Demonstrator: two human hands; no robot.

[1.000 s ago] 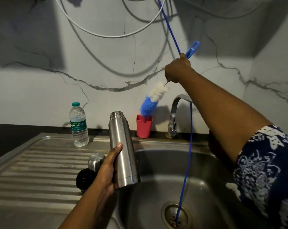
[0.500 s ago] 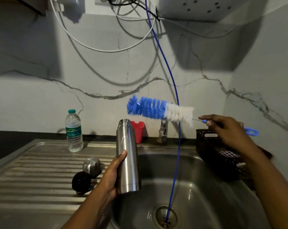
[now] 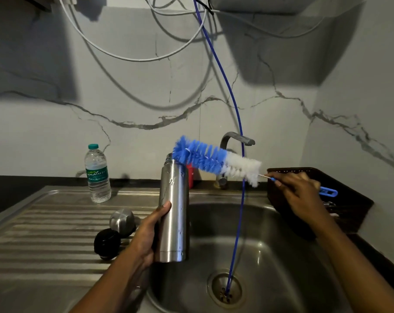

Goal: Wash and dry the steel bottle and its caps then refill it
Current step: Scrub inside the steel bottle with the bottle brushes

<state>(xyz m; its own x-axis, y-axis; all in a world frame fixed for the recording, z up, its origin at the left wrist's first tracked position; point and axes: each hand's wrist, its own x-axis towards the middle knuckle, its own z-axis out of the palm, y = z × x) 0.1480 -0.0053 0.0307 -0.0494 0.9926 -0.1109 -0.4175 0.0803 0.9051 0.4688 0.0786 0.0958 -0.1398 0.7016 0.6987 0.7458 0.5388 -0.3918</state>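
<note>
Bottle brush [image 3: 216,162], pinched by right hand [image 3: 297,188], is being brought tip-first to the mouth of the steel bottle [image 3: 174,211] clasped in left hand [image 3: 148,236], presumably for inside scrubbing.

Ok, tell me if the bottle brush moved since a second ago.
Yes. The bottle brush hung bristles-down over the red cup, left of the tap; now it lies almost level across the tap, blue tip at the mouth of the steel bottle.
</note>
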